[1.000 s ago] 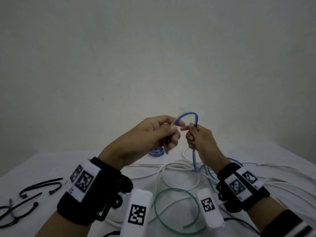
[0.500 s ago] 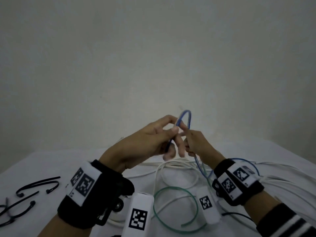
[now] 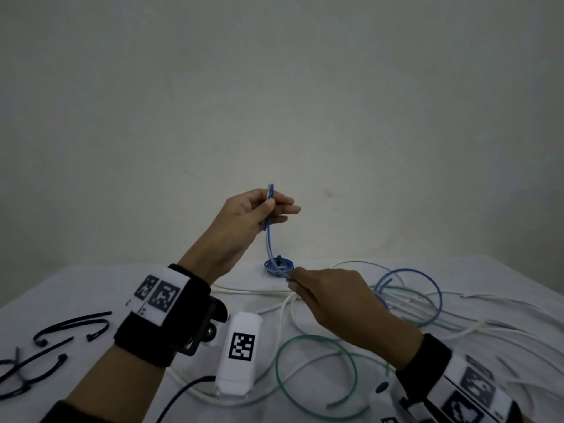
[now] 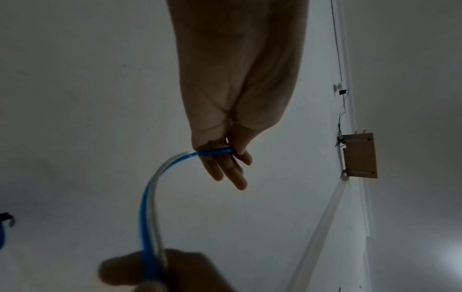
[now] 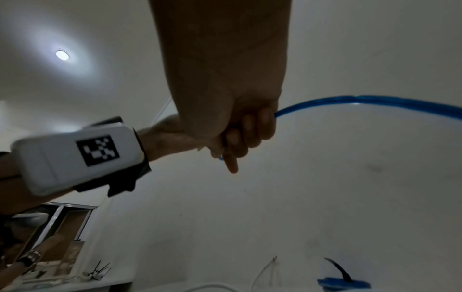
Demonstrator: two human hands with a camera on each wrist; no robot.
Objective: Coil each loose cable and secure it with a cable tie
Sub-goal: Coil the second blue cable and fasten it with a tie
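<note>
Where a second ago both hands met at chest height around a tight arch of the blue cable (image 3: pixel 268 239), they have now drawn apart. The left hand (image 3: pixel 244 221) has risen and pinches the cable's end between thumb and forefinger, its other fingers stretched out loosely. The right hand (image 3: pixel 332 297) has dropped low over the worktop (image 3: pixel 91 288) and is curled round the same cable further along, just in front of a small coiled blue cable (image 3: pixel 279 265) that lies on the cloth with a black cable tie sticking up from it. The arch is gone; the stretch of cable between the two hands now hangs in a gentle, nearly upright curve.

From the left wrist the blue cable (image 4: pixel 150 207) shows as a glossy blue sheath with a pale streak beside it, bending from the fingertips (image 4: pixel 220 158) down to the right hand (image 4: pixel 162 270). From the right wrist the blue cable (image 5: pixel 362 100) leaves the closed fingers (image 5: pixel 250 126) and arcs off to the side.

Beyond the right hand the rest of the blue cable lies in a loose ring on the worktop among white cables (image 3: pixel 476 328), with a green cable (image 3: pixel 314 340) looped nearer the person. Black cable ties (image 3: pixel 70 328) lie at the left.
</note>
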